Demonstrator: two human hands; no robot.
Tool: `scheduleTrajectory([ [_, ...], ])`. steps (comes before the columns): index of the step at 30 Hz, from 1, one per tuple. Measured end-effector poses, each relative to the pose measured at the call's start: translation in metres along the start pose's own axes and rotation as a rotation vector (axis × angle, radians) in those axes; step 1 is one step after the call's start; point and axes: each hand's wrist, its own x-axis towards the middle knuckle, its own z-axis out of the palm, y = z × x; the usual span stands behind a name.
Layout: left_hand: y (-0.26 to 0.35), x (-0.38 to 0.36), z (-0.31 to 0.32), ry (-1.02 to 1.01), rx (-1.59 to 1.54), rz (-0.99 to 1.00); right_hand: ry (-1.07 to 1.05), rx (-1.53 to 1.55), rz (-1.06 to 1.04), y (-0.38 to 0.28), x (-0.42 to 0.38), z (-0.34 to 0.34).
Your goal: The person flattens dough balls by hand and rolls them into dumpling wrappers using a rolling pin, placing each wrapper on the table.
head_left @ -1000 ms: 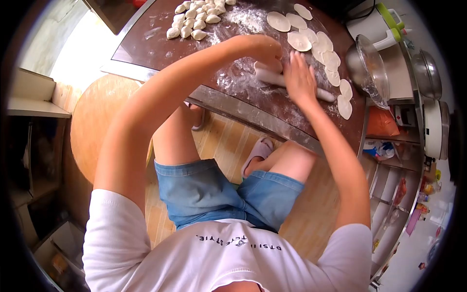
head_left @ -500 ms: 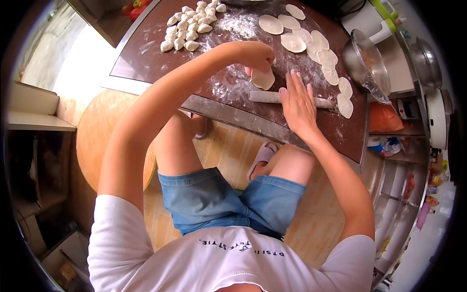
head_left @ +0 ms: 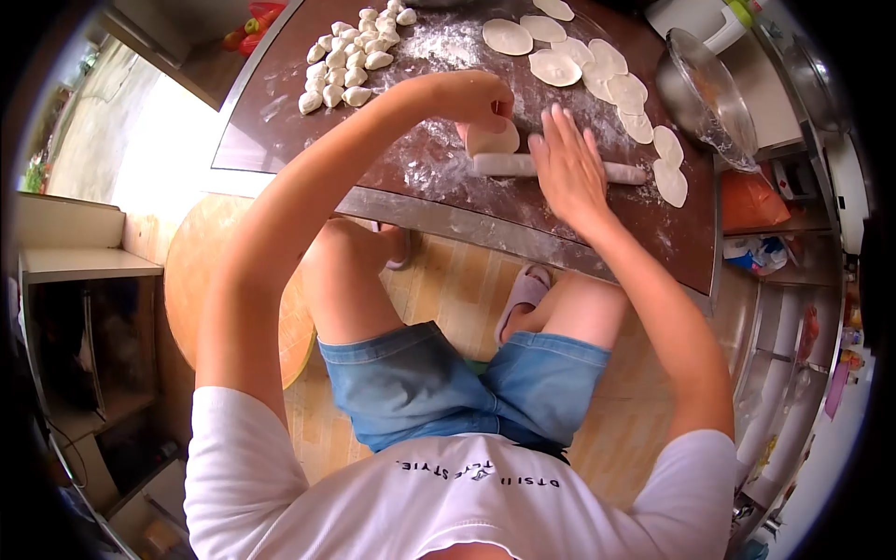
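My left hand [head_left: 485, 101] pinches the far edge of a round dough wrapper [head_left: 493, 139] on the floury brown table [head_left: 392, 173]. The wrapper's near edge meets the rolling pin [head_left: 504, 166], a pale floured stick lying crosswise. Flat on the pin's middle rests my right hand [head_left: 569, 175], fingers stretched out and pointing away from me. To its right lie two overlapping dough wrappers [head_left: 670, 183], and more rolled wrappers [head_left: 556, 68] spread toward the back. A cluster of small dough pieces [head_left: 357, 77] sits at the back left.
A metal bowl [head_left: 686, 89] with a clear cover stands at the table's right edge. Loose flour [head_left: 448, 45] is scattered at the back. Below the table's left corner is a round wooden stool top [head_left: 201, 280]. Open shelves [head_left: 779, 364] line the right side.
The rolling pin has come up against the wrapper's near edge, where a small gap showed before. My left hand keeps its pinch. The whole view has shifted slightly.
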Motion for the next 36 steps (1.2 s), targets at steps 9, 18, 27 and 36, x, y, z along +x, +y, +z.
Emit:
scheduleTrajectory([
  [9,-0.004,-0.028,0.010,0.232,-0.061,0.014,-0.068,0.002,-0.089,-0.002,-0.020,-0.016],
  [18,-0.060,-0.017,-0.046,0.955,0.535,-0.162,0.004,0.012,-0.091,0.008,-0.020,-0.019],
  [27,-0.034,-0.008,-0.007,0.719,0.544,0.062,0.058,0.011,-0.108,0.007,-0.025,-0.018],
  [36,-0.051,0.016,-0.022,0.357,0.097,-0.157,0.083,0.008,-0.115,0.005,-0.028,-0.019],
])
